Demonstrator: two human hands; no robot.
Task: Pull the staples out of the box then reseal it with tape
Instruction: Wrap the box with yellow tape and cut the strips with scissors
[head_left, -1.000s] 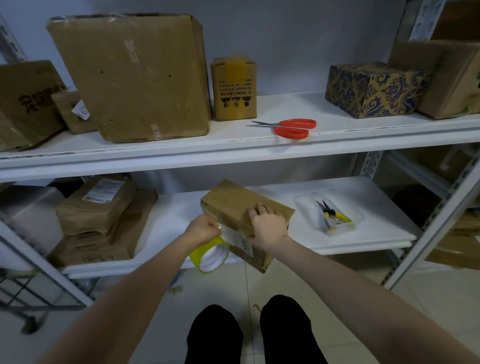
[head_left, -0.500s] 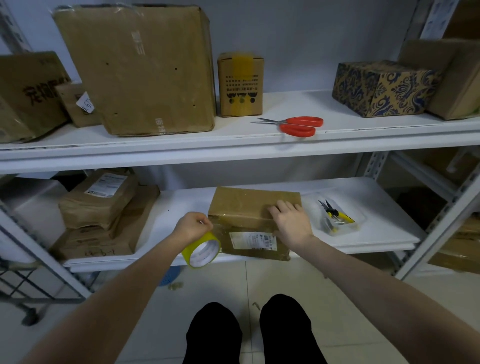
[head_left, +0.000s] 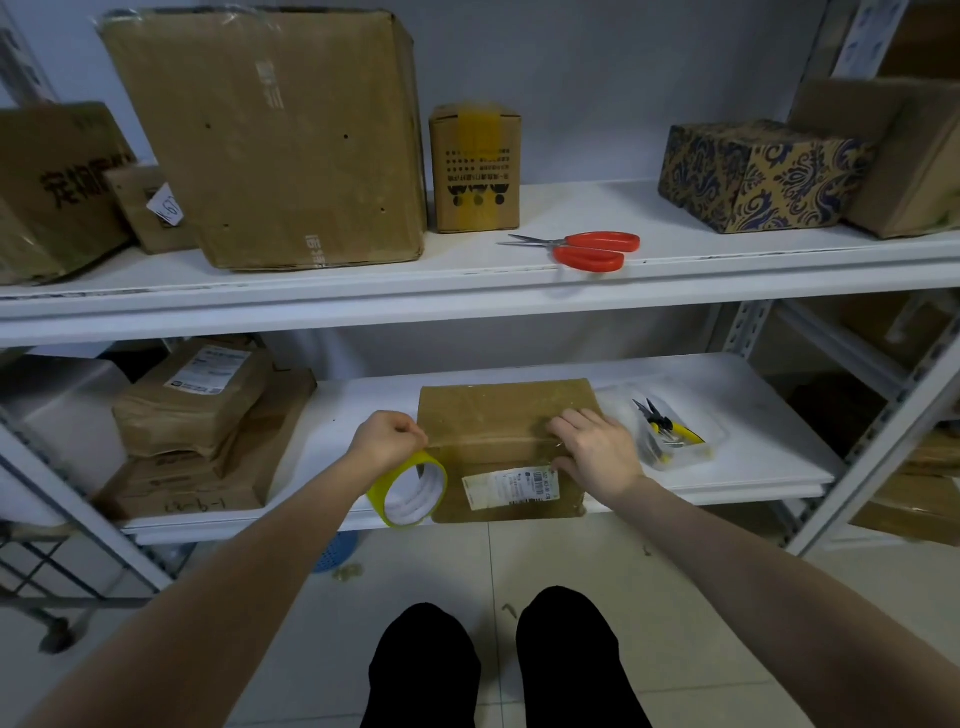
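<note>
A flat brown cardboard box (head_left: 498, 415) with a white shipping label (head_left: 511, 487) on its front face sits at the front of the lower white shelf (head_left: 753, 447). My right hand (head_left: 597, 449) rests flat on the box's top right, fingers spread over the upper front edge. My left hand (head_left: 387, 441) grips a yellow roll of tape (head_left: 408, 491) at the box's left edge, the roll hanging below the fist. Clear tape appears stretched along the box's upper front edge between my hands.
A clear tray holding yellow-handled pliers (head_left: 667, 428) lies right of the box. Red scissors (head_left: 587, 249) rest on the upper shelf among several cardboard boxes. Wrapped parcels (head_left: 192, 410) are stacked at lower left. A metal upright (head_left: 883, 431) stands at right. My knees (head_left: 498, 660) are below.
The box went from tilted and lifted to lying flat and square on the shelf. My right hand slid to its right end while my left hand stayed with the tape roll at its left edge.
</note>
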